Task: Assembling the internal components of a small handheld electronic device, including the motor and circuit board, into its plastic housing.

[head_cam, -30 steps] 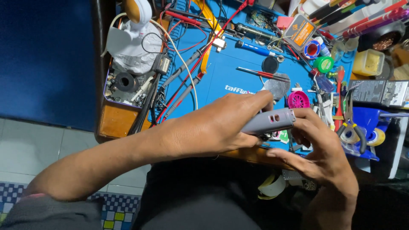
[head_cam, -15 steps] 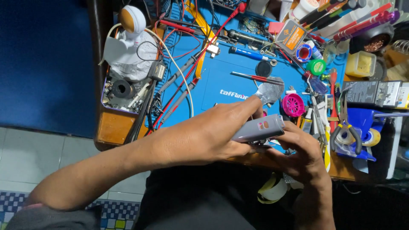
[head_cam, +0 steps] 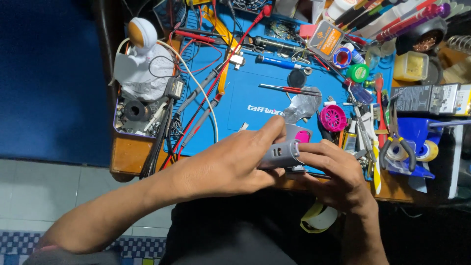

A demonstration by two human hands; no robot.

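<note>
Both hands have drawn nearer the body since a second ago, carrying the small grey device [head_cam: 280, 155] to the desk [head_cam: 128, 152] edge. Left hand [head_cam: 230, 164] fingers wrap it; right hand [head_cam: 336, 172] fingers pinch its end. A pink fan [head_cam: 333, 118] lies at 1 o'clock of it.

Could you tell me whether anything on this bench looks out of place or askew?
Yes: red and grey probe leads trail across the blue mat and over the bench's near edge. Both hands, left hand and right hand, hold a small grey device together.
</note>
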